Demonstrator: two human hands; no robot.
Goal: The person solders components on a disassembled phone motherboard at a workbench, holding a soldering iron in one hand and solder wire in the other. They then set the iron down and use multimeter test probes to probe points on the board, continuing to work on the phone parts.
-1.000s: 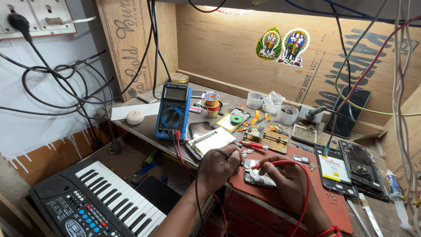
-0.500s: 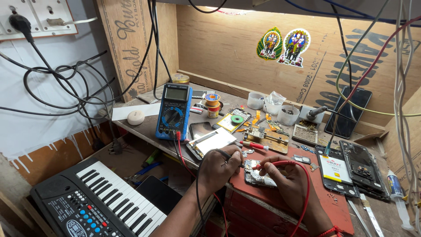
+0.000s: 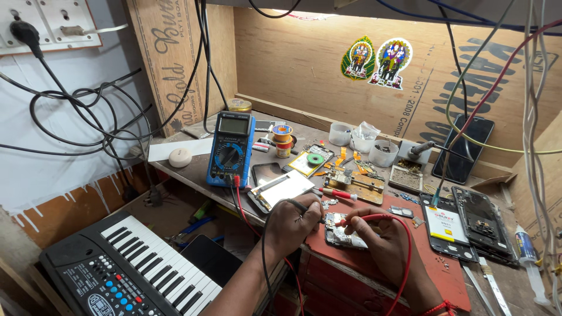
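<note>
Left hand (image 3: 295, 222) pinched on black probe (image 3: 300, 206), right hand (image 3: 374, 234) pinched on red probe (image 3: 366, 218), both tips down on opened phone board (image 3: 342, 231) directly between and beneath the fingers. Beyond the left grip, blue multimeter (image 3: 231, 149); right of the right grip, opened phone with battery (image 3: 445, 225). Below left, keyboard (image 3: 134, 272).

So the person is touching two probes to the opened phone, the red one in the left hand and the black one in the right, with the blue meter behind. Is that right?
Not quite: the head view shows the probes swapped. The red probe is in the right hand and the black probe in the left hand. Both do meet the opened phone, with the blue meter behind.
</note>
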